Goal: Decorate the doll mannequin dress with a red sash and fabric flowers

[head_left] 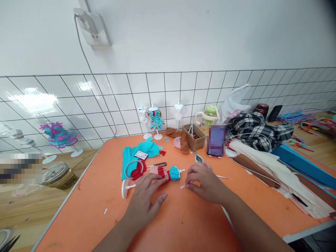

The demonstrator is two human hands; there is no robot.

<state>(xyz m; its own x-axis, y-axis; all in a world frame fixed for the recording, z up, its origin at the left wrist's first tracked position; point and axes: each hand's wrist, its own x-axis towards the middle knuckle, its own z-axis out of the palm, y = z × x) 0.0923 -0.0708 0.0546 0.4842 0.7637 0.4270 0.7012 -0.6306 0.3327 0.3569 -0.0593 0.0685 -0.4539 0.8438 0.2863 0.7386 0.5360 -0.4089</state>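
Note:
A miniature dress-form mannequin lies on its side on the orange table, dressed in blue, red and pale pink fabric. Its round white base points left. My left hand rests over its lower part, fingers stretched and thumb apart. To the right of the mannequin's neck, my right hand is closed in a pinch on a small white strip that pokes out from the fingertips. Just behind the mannequin lie black-handled thread snips and a wire ring over red fabric.
Blue cloth lies at the back left. Upright mannequins stand by the tiled wall. A cardboard box, scissors, a phone and a green-lidded jug are behind my right hand. Fabric strips cover the right side.

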